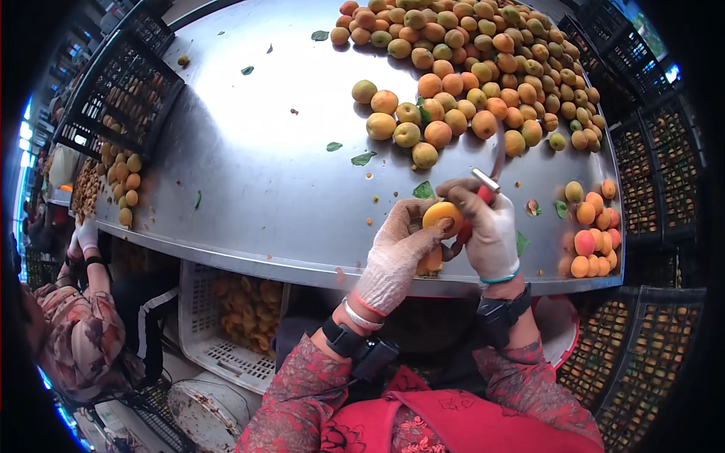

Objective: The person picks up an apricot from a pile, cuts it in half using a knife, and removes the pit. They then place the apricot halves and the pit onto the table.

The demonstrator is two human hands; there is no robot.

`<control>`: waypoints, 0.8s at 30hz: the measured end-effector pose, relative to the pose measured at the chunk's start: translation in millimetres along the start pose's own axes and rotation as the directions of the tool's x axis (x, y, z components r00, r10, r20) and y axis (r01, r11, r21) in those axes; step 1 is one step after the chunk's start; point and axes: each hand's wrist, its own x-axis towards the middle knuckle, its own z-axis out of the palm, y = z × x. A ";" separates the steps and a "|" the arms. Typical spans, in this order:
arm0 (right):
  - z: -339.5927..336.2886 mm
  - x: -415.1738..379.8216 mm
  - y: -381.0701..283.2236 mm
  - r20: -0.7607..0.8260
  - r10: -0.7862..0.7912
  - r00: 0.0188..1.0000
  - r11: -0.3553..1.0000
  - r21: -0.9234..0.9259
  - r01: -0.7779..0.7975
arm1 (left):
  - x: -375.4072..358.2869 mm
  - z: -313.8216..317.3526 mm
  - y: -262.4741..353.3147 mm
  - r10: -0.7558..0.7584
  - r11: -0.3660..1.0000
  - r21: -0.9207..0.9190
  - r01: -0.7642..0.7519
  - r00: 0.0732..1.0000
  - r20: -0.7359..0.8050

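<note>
My left hand, in a stained white glove, holds an orange-yellow apricot above the metal table's near edge. Close beside it, my right hand, gloved too, is wrapped round the red handle of a small tool whose metal end points up and left. The fingertips of both hands nearly meet at the fruit. Another piece of fruit shows just under my left hand; whether it is held, I cannot tell. A green leaf lies behind my left fingers.
A large apricot pile covers the table's far right, with a smaller group at the right edge. Below the near edge sits a white crate of fruit. A black crate stands left; a co-worker's gloved hands are beyond.
</note>
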 end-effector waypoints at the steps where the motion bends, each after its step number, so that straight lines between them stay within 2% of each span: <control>1: -2.9 1.0 -0.8 0.005 0.001 1.000 1.000 -0.003 -0.001 | -1.0 1.0 0.7 -0.012 0.998 -0.055 0.012 1.000 -0.005; 3: -12.6 4.2 -3.5 0.042 0.008 0.999 0.995 -0.096 -0.004 | -1.7 -2.3 3.1 -0.064 0.996 -0.068 0.062 0.998 -0.020; 4: -13.0 4.0 -5.4 0.036 0.028 0.999 0.971 -0.238 -0.019 | -1.8 -3.6 4.2 -0.120 0.990 -0.078 0.117 0.992 -0.032; 5: -11.2 2.5 -7.1 0.039 0.027 0.999 0.971 -0.240 -0.017 | -2.7 -3.3 4.5 -0.116 0.990 -0.080 0.113 0.993 -0.032; 7: -7.0 -1.5 -9.9 0.070 0.073 0.995 0.964 -0.259 -0.053 | -6.3 -0.7 4.4 0.027 0.998 -0.061 -0.025 0.999 0.044; 9: -5.7 -1.7 -10.7 0.085 0.102 0.991 0.966 -0.245 -0.078 | -6.8 0.6 3.0 0.019 0.998 -0.056 -0.017 0.999 0.032; 11: -2.0 -3.5 -8.9 0.156 0.013 0.988 0.974 -0.223 0.023 | -7.1 1.0 3.9 0.014 0.999 -0.051 -0.013 1.000 0.016; 13: -1.5 -3.9 -4.1 0.178 0.069 0.982 0.971 -0.240 -0.024 | -6.6 -0.7 7.0 0.048 0.997 0.063 -0.042 0.995 -0.085; 15: -4.4 -0.6 6.7 0.236 -0.123 0.964 0.951 -0.249 0.182 | -6.7 -3.4 2.3 0.032 0.999 0.020 -0.031 0.997 -0.066; 16: -4.6 -4.2 -4.6 0.229 0.023 0.973 0.982 -0.188 0.021 | -7.2 -3.8 0.8 0.013 1.000 -0.020 -0.013 0.999 -0.041; 17: -5.7 -3.9 -4.6 0.233 0.030 0.972 0.981 -0.195 0.017 | -8.8 -4.5 1.2 0.013 0.999 -0.028 -0.015 0.999 -0.046; 19: -10.0 -3.4 -5.2 0.250 0.081 0.965 0.971 -0.238 -0.020 | -13.4 -2.6 8.5 -0.084 0.992 -0.097 0.081 0.996 -0.030; 24: -9.6 -0.3 0.7 0.273 0.171 0.947 0.972 -0.201 -0.118 | -14.8 -5.2 9.6 -0.075 0.981 -0.180 0.075 0.997 0.006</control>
